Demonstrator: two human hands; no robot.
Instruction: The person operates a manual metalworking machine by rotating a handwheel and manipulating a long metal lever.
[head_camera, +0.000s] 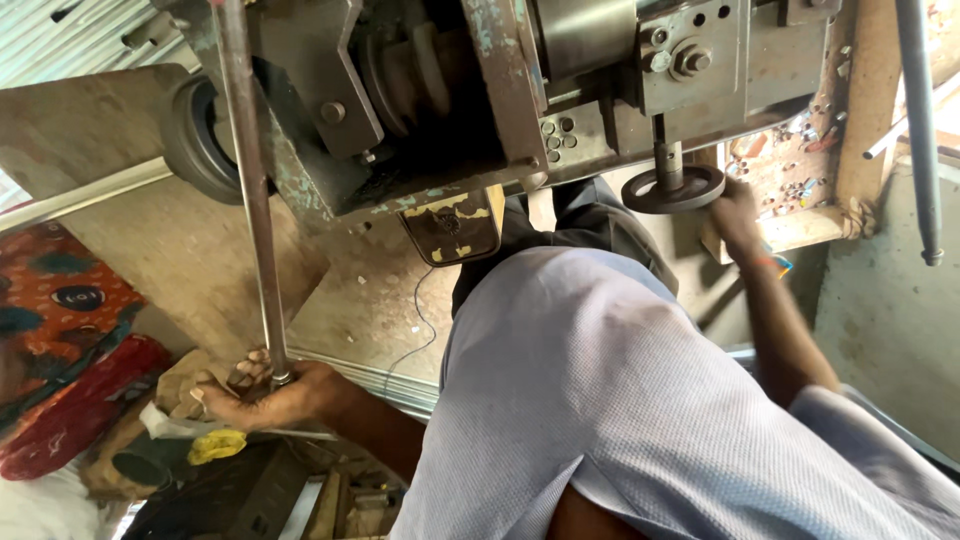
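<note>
Nearest the camera is the person's own body in a pale blue shirt (640, 400), filling the lower middle and right of the view, with dark trousers (590, 225) showing beyond it. From the left of the shirt the left hand (265, 392) reaches out low in the frame, palm up, its fingers (250, 370) curled loosely round the bottom end of a long steel rod (250, 190); the rod runs up from that hand to the top edge of the view, slightly tilted. Around this hand lie a yellow rag (215, 445), a dark pipe end (140, 468) and some crumpled wrapping, and further left a bundle of red and orange patterned cloth (65, 340). On the other side, the right arm stretches away to the right hand (735, 215), which rests against the rim of a small dark handwheel (673, 188); the hand is somewhat blurred, so it seems to grip the rim, though I cannot tell how tightly the fingers close. The handwheel sits on a short shaft under a heavy grey metal machine (500, 90) with flaking green paint, bolts and a black pulley wheel (195, 140) at its left. Beyond it stands a worn wooden frame (870, 110).
</note>
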